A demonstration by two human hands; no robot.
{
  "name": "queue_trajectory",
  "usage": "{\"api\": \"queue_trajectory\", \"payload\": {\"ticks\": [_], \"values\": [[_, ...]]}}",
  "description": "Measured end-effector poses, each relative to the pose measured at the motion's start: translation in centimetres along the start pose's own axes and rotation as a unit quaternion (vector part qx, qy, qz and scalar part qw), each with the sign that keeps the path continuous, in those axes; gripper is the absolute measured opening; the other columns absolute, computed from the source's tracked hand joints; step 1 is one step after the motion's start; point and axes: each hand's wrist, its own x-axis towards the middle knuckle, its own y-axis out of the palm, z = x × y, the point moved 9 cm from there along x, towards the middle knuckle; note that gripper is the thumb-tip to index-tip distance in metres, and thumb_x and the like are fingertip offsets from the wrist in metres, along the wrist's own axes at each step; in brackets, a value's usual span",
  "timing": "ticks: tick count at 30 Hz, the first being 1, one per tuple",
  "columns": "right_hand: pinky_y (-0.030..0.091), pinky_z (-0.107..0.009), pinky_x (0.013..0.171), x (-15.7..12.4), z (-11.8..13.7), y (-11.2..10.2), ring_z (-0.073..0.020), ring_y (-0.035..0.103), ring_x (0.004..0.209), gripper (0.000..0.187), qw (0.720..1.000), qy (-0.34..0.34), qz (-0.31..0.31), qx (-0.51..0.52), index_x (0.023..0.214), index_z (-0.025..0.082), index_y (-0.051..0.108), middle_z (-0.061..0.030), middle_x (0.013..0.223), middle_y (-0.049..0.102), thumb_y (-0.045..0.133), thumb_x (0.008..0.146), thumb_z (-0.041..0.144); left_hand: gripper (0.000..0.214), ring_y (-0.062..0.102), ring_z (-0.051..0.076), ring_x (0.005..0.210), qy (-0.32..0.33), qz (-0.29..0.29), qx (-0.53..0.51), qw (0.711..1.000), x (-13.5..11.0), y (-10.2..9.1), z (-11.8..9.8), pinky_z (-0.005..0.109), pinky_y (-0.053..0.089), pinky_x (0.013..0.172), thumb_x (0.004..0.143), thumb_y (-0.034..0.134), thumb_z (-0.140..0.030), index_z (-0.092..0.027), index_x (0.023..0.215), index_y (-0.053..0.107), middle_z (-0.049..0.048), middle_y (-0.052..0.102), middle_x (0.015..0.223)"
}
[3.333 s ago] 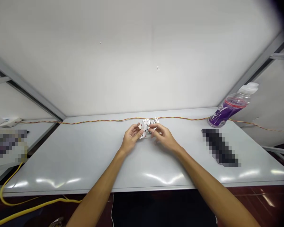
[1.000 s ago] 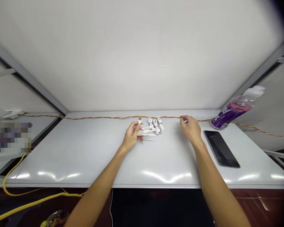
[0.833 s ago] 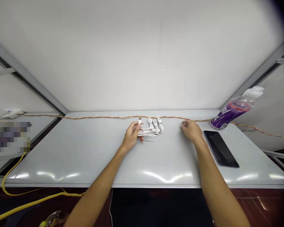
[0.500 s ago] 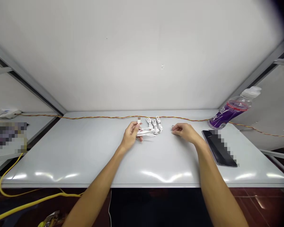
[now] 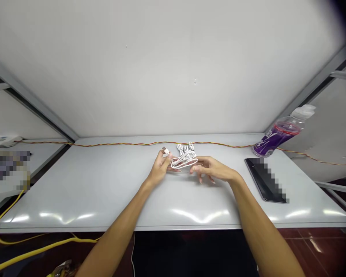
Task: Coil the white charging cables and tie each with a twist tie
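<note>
Two bare hands meet over a grey-white counter, whose glossy top throws back streaks of light along its front edge. A pale wall rises at the back edge, with grey metal framing at either side. Dark red flooring shows past the front right corner, and a thick yellow cable hangs around the front left one. A red-and-yellow twisted wire follows the back edge.

The coiled white cable is held up near the middle of that edge, just in front of small white cable bundles. The left hand has its fingers closed on the coil's left end, with the USB plug poking up beside the thumb. The right hand is at the coil's right end, fingers spread and loosely bent (whether they grip it, I cannot tell).

At the back right corner stands a bottle; its purple label carries white lettering, too slanted and small to read. A dark phone, partly pixelated, lies near the right edge.
</note>
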Motion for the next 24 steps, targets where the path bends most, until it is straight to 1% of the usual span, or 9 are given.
{"api": "queue_trajectory", "payload": {"ticks": [2, 6, 12, 15, 17, 19, 21, 22, 24], "values": [[0.040, -0.019, 0.034, 0.8, 0.3, 1.3, -0.0131, 0.064, 0.056, 0.042, 1.000, -0.018, 0.004, 0.018, 0.115, 0.022, 0.064, -0.0061, 0.095, 0.069, 0.063, 0.085, 0.052, 0.038, 0.072, 0.022, 0.083, 0.005, 0.031, -0.005, 0.999, -0.1, 0.6, -0.2, 0.036, 0.060, 0.068, 0.088, 0.059, -0.052, -0.022, 0.101, 0.040, 0.0084, 0.072, 0.097], [0.044, -0.019, 0.035, 1.9, 0.1, 0.8, -0.0130, 0.063, 0.055, 0.035, 0.994, -0.065, -0.079, 0.046, 0.097, 0.019, 0.065, -0.0037, 0.082, 0.065, 0.061, 0.086, 0.052, 0.034, 0.071, 0.023, 0.090, 0.035, 0.052, 0.021, 0.998, -0.3, 0.9, -1.0, 0.036, 0.058, 0.071, 0.089, 0.058, -0.048, -0.021, 0.099, 0.040, 0.0104, 0.073, 0.099], [0.056, -0.028, 0.055, 1.5, 0.4, -1.4, -0.0221, 0.068, 0.087, 0.033, 0.975, -0.104, -0.171, 0.099, 0.094, 0.019, 0.069, -0.0077, 0.095, 0.070, 0.066, 0.083, 0.051, 0.034, 0.066, 0.024, 0.104, 0.093, -0.043, 0.048, 0.994, -0.2, -0.8, -2.4, 0.032, 0.059, 0.068, 0.090, 0.055, -0.051, -0.020, 0.098, 0.044, 0.0125, 0.070, 0.109], [0.058, -0.035, 0.070, 1.3, 0.8, -1.8, -0.0249, 0.066, 0.099, 0.035, 0.970, -0.115, -0.181, 0.118, 0.098, 0.020, 0.071, -0.0095, 0.102, 0.071, 0.061, 0.087, 0.052, 0.035, 0.068, 0.022, 0.095, 0.105, -0.092, 0.022, 0.990, -0.2, -2.1, -2.9, 0.030, 0.059, 0.062, 0.089, 0.056, -0.052, -0.021, 0.098, 0.044, 0.0108, 0.069, 0.108], [0.057, -0.038, 0.076, 1.3, 0.8, -2.0, -0.0256, 0.067, 0.100, 0.036, 0.966, -0.122, -0.183, 0.137, 0.089, 0.019, 0.071, -0.0092, 0.097, 0.072, 0.060, 0.088, 0.052, 0.036, 0.069, 0.020, 0.085, 0.099, -0.112, 0.002, 0.989, -0.2, -2.9, -2.9, 0.030, 0.058, 0.060, 0.089, 0.057, -0.052, -0.020, 0.099, 0.045, 0.0078, 0.070, 0.097], [0.055, -0.038, 0.080, 1.3, 0.7, -2.3, -0.0256, 0.070, 0.095, 0.036, 0.957, -0.131, -0.191, 0.173, 0.075, 0.018, 0.066, -0.0056, 0.078, 0.070, 0.062, 0.086, 0.052, 0.035, 0.068, 0.017, 0.070, 0.092, -0.127, -0.015, 0.988, -0.2, -3.5, -2.8, 0.029, 0.057, 0.058, 0.089, 0.057, -0.052, -0.019, 0.097, 0.046, 0.0035, 0.068, 0.082], [0.055, -0.037, 0.077, 1.1, 0.5, -2.9, -0.0232, 0.071, 0.079, 0.037, 0.944, -0.142, -0.210, 0.211, 0.068, 0.020, 0.060, 0.0013, 0.055, 0.058, 0.064, 0.086, 0.051, 0.035, 0.061, 0.012, 0.051, 0.089, -0.141, -0.027, 0.986, -0.2, -4.0, -2.7, 0.026, 0.053, 0.050, 0.089, 0.056, -0.052, -0.020, 0.092, 0.046, -0.0014, 0.064, 0.069], [0.054, -0.035, 0.072, 1.0, 0.4, -3.2, -0.0205, 0.070, 0.066, 0.036, 0.938, -0.145, -0.220, 0.226, 0.069, 0.020, 0.058, 0.0046, 0.048, 0.051, 0.064, 0.086, 0.051, 0.034, 0.054, 0.010, 0.043, 0.090, -0.150, -0.033, 0.984, -0.2, -4.3, -2.8, 0.023, 0.049, 0.045, 0.089, 0.056, -0.053, -0.020, 0.090, 0.046, -0.0037, 0.060, 0.063], [0.052, -0.032, 0.060, 0.7, 0.2, -3.6, -0.0133, 0.055, 0.041, 0.032, 0.930, -0.147, -0.234, 0.243, 0.073, 0.022, 0.058, 0.0087, 0.042, 0.042, 0.062, 0.088, 0.050, 0.033, 0.043, 0.007, 0.036, 0.099, -0.170, -0.048, 0.979, -0.3, -4.9, -3.0, 0.020, 0.038, 0.038, 0.089, 0.057, -0.053, -0.021, 0.087, 0.046, -0.0073, 0.051, 0.052]]}}
